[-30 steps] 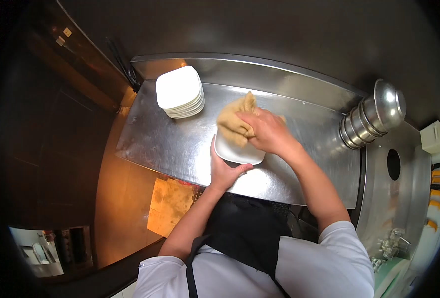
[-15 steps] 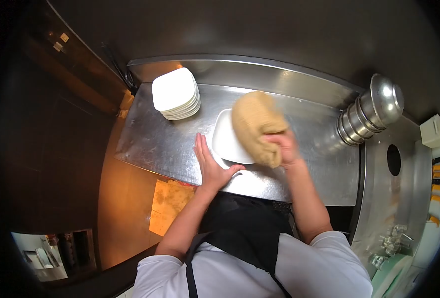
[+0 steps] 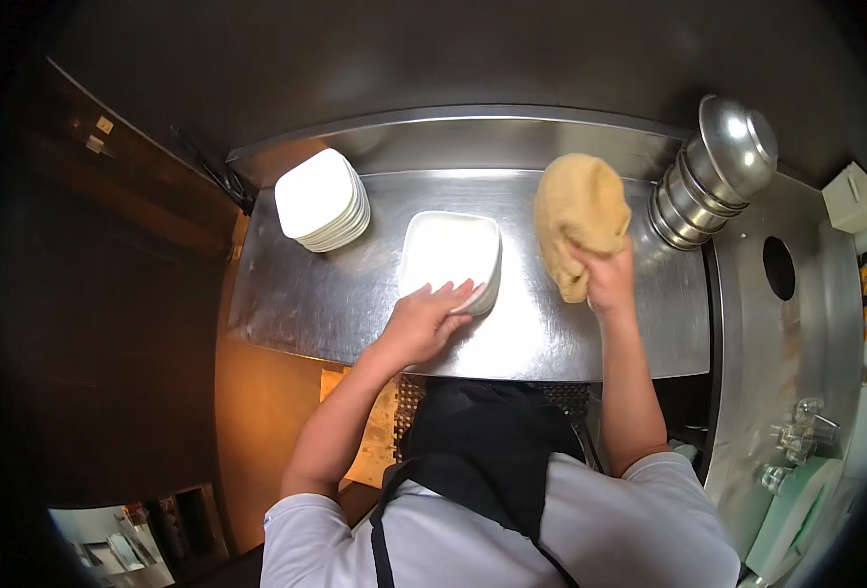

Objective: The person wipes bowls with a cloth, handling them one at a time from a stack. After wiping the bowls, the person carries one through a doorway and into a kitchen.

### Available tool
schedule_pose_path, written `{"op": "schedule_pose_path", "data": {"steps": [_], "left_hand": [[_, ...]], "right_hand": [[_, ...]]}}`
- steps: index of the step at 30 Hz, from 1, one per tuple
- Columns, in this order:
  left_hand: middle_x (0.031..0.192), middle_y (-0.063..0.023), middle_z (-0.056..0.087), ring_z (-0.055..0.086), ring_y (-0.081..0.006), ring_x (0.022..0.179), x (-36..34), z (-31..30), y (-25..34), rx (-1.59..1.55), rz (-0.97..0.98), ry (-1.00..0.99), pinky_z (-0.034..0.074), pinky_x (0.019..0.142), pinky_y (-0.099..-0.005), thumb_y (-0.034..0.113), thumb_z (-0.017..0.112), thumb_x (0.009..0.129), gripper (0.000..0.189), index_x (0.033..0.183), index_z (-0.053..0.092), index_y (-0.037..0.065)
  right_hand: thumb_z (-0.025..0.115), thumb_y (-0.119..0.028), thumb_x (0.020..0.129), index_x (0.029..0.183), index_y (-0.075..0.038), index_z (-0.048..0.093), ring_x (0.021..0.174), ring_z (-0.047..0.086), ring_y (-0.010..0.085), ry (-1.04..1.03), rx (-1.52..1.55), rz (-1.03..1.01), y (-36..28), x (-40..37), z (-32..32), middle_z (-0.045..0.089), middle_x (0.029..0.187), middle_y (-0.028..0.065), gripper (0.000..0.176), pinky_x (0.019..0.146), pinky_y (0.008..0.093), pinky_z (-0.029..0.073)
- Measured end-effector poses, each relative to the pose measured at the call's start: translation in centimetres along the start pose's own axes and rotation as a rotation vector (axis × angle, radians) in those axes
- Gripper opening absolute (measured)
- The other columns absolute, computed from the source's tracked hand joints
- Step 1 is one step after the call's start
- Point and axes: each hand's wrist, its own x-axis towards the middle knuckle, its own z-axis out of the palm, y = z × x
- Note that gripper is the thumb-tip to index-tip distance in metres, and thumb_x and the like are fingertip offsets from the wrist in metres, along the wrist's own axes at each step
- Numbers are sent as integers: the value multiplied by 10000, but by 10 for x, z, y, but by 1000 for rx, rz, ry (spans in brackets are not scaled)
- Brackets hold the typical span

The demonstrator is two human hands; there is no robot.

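Observation:
Near the middle of the steel counter sits a small stack of white square plates (image 3: 450, 247). My left hand (image 3: 425, 321) touches the front edge of that stack, its fingers lying over the top plate's near rim. To the right, my right hand (image 3: 605, 277) grips a tan cloth (image 3: 578, 211) by its lower end, over the counter and apart from the plates. A taller stack of white square plates (image 3: 316, 196) stands at the counter's left end.
The steel counter (image 3: 355, 318) has a raised back edge. Stacked metal bowls (image 3: 708, 176) stand at its right end. Farther right are a steel surface with a dark oval hole (image 3: 778, 269), glassware (image 3: 796, 443), a green-and-white item (image 3: 794, 519) and a white box (image 3: 853, 196).
The cloth in my right hand has moved right, off the middle plates. My left hand has moved from beside the plates onto their front edge. The camera view has shifted slightly.

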Motion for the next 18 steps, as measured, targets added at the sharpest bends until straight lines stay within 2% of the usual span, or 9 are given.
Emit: {"op": "schedule_pose_path", "data": {"steps": [3, 5, 7, 9, 10, 13, 14, 17, 18], "left_hand": [[1052, -145, 747, 716, -258, 978, 7, -1, 6, -687, -282, 40, 539, 862, -378, 161, 630, 952, 279, 1210, 679, 65], [1020, -91, 739, 662, -135, 953, 13, 7, 14, -629, 80, 181, 529, 855, -327, 133, 657, 966, 239, 1140, 668, -30], [1037, -78, 735, 653, -112, 965, 13, -3, 39, -669, 49, 295, 519, 862, -303, 116, 662, 966, 199, 1111, 686, -17], [1088, -78, 728, 651, -126, 1003, 3, -17, 52, -799, -165, 91, 506, 902, -305, 60, 663, 954, 172, 1103, 691, -21], [856, -37, 707, 620, -80, 809, 4, -16, 66, -950, 4, 304, 493, 731, -257, 94, 687, 953, 122, 1021, 697, -7], [875, -17, 699, 615, -78, 833, 8, -20, 73, -1223, -31, 527, 490, 755, -252, 71, 679, 956, 91, 1019, 707, 11], [923, -33, 713, 645, -98, 893, 4, -18, 53, -1178, -33, 491, 497, 834, -252, 66, 701, 931, 93, 1020, 718, 41], [901, -30, 709, 652, -117, 851, -4, -23, 42, -702, 33, 467, 498, 809, -251, 69, 720, 903, 108, 1010, 718, 58], [891, -31, 707, 653, -125, 837, -8, -19, 42, -650, 0, 412, 499, 802, -252, 70, 725, 893, 116, 1009, 715, 62]], "right_hand": [[769, -123, 838, 1250, 16, 589, 1139, 647, 223, -101, -77, -150, 5, -16, 38, 656, 1243, 142, 471, 985, 371, 523], [808, -163, 762, 1258, -19, 588, 1214, 603, 321, -152, -717, -588, 4, -35, 72, 607, 1310, 188, 561, 1025, 422, 489], [794, -149, 740, 1253, -34, 599, 1167, 627, 351, -78, -726, -760, -17, -24, 86, 631, 1254, 212, 561, 998, 428, 498], [776, -131, 746, 1230, -21, 612, 1102, 664, 325, 45, -274, -329, -10, 0, 89, 662, 1206, 213, 524, 949, 426, 518], [775, -103, 758, 1229, -4, 607, 1072, 672, 291, 4, -284, -258, -7, 6, 83, 671, 1193, 191, 510, 922, 392, 525], [772, -76, 776, 1225, 18, 603, 1033, 689, 256, -23, -127, -222, 10, -4, 89, 689, 1181, 167, 489, 889, 350, 538], [789, -99, 755, 1254, 4, 600, 1115, 661, 292, -42, -128, -342, 27, -20, 94, 670, 1214, 187, 544, 935, 384, 526], [793, -179, 756, 1248, -21, 631, 1221, 585, 355, -312, -568, -894, -24, -33, 108, 633, 1269, 208, 541, 977, 441, 503], [784, -175, 770, 1237, -20, 637, 1205, 596, 342, -295, -554, -799, -32, -28, 112, 635, 1269, 201, 514, 967, 433, 507]]}}
